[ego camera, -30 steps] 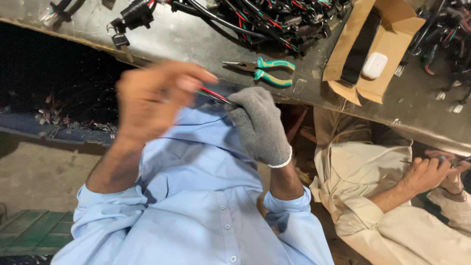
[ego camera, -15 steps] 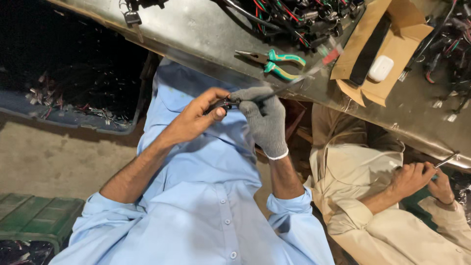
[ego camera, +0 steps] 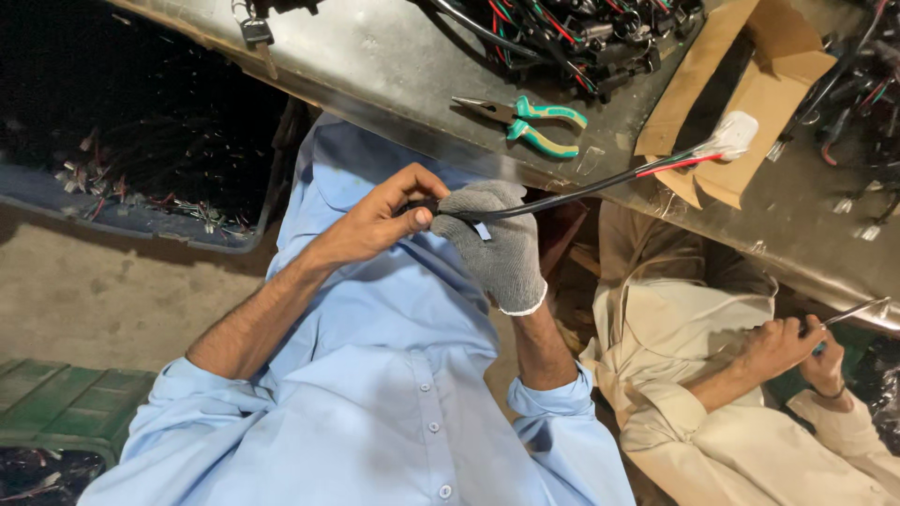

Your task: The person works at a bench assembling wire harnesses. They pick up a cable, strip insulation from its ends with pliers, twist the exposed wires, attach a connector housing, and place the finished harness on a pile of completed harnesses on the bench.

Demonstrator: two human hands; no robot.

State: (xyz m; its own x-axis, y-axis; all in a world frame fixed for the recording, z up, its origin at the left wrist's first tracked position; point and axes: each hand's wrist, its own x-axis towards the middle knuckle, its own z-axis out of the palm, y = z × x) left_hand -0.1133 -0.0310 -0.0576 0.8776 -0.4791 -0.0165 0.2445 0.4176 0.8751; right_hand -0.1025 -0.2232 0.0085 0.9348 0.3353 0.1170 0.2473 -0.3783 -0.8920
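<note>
Clearly both hands are closed on one thin black sheathed cable; the bare left hand pinches its near end between thumb and fingers, while the right hand in a grey knitted glove is wrapped round it just beside, the two hands touching; the cable runs up and to the right over the edge of the dark metal workbench, where red and pale wires emerge from the sheath and end at a small white plastic connector near an open brown cardboard box; green-handled pliers lie untouched on the bench, beside a tangle of black wiring harnesses; to the right, another person's hands work with a thin metal tool; judging by the pinch, the near end is being dressed or slid through the glove, and any further handling seems to need a steady glove grip while the bare fingers do the fine work.
</note>
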